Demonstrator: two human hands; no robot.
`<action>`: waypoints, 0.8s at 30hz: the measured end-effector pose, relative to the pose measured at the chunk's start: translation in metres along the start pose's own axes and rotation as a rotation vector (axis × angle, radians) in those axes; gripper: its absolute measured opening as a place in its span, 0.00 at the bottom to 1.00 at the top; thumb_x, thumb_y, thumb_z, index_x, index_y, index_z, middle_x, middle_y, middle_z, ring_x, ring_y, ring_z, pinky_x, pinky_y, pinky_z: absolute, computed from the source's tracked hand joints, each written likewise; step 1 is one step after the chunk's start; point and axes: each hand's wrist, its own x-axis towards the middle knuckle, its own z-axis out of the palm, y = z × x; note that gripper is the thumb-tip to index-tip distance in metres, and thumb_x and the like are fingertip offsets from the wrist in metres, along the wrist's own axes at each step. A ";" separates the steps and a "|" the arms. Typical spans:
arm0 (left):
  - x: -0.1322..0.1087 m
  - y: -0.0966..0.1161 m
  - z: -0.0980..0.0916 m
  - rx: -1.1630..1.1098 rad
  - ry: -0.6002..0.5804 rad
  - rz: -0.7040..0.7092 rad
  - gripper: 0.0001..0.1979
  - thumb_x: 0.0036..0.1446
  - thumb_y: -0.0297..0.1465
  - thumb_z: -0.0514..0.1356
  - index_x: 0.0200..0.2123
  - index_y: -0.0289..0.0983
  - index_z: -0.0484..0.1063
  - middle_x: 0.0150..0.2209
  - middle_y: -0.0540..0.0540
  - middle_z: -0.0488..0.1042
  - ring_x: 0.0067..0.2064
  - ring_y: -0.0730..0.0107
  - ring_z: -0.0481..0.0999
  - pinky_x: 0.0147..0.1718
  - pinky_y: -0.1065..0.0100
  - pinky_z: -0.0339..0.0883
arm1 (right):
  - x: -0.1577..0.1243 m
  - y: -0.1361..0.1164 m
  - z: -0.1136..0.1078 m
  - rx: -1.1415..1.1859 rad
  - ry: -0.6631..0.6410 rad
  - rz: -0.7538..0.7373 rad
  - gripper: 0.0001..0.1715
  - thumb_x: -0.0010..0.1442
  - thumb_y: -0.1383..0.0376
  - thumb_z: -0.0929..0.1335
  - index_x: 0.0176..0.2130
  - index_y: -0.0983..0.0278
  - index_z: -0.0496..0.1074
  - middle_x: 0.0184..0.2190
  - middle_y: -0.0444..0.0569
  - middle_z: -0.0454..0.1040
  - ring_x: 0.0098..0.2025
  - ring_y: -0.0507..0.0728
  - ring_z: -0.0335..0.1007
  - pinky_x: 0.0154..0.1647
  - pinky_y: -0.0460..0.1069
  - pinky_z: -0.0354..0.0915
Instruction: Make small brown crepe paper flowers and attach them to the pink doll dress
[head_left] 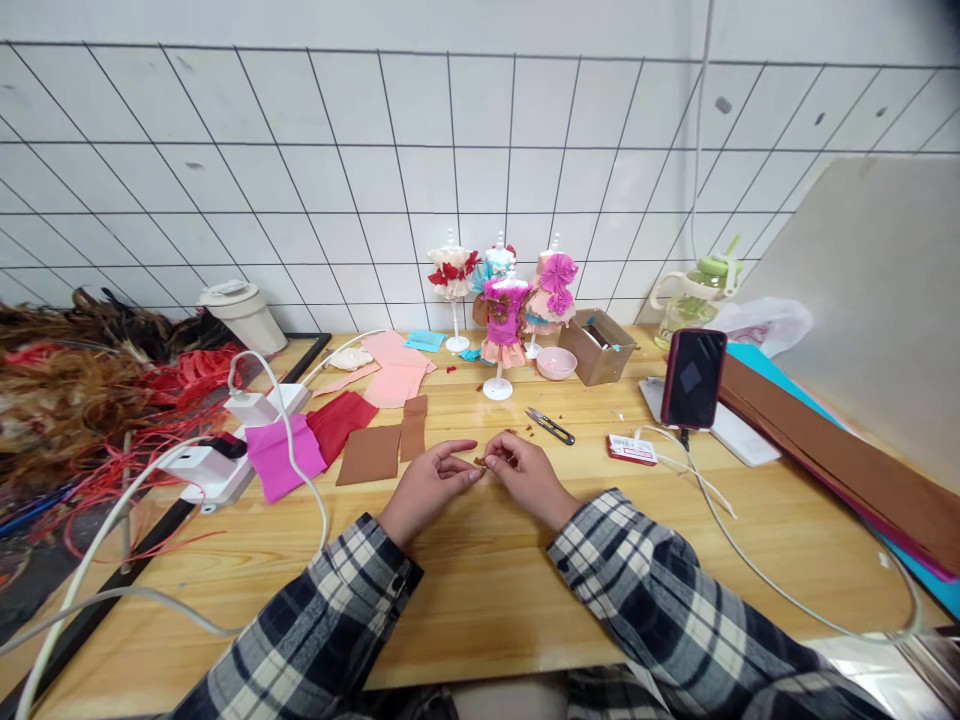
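Over the table's middle, my left hand [431, 488] and my right hand [529, 480] meet at a small twisted piece of brown crepe paper [480, 462]. My right hand pinches it between thumb and fingers. The left thumb and a finger close on its other side, while the left index finger stretches out above. Left of my hands lie a brown paper square [367, 455] and a narrower brown strip [413, 428]. Beyond them is a pair of thread snips [551, 426]. A small dress form [501, 320] in magenta and brown paper stands ahead, with several others behind it.
Magenta [283, 455], red [341, 425] and pink [397, 365] sheets lie left, beside power strips [217, 475] with cables. At right are a phone [694, 380], stacked coloured paper [840, 440] and a jug [694, 300]. A cardboard box [600, 345] and pink bowl [556, 363] stand behind.
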 end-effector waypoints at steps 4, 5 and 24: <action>0.000 -0.001 0.001 -0.031 -0.013 -0.013 0.23 0.38 0.37 0.70 0.39 0.33 0.74 0.31 0.44 0.79 0.34 0.67 0.77 0.39 0.66 0.68 | 0.000 0.002 0.003 0.081 -0.015 0.008 0.04 0.55 0.65 0.65 0.32 0.63 0.68 0.25 0.42 0.68 0.28 0.51 0.63 0.30 0.46 0.60; 0.000 0.000 0.001 -0.038 -0.016 -0.017 0.23 0.38 0.37 0.70 0.38 0.33 0.74 0.31 0.44 0.79 0.33 0.67 0.77 0.38 0.66 0.68 | 0.001 0.002 0.004 0.110 -0.015 0.019 0.04 0.55 0.64 0.65 0.31 0.63 0.68 0.25 0.42 0.68 0.28 0.51 0.63 0.30 0.46 0.60; -0.001 0.002 0.001 0.131 0.133 0.127 0.24 0.44 0.36 0.66 0.45 0.37 0.66 0.26 0.49 0.77 0.31 0.67 0.77 0.35 0.67 0.67 | 0.003 0.006 0.001 -0.132 -0.018 0.048 0.05 0.52 0.64 0.69 0.30 0.63 0.75 0.29 0.46 0.73 0.28 0.51 0.64 0.32 0.47 0.60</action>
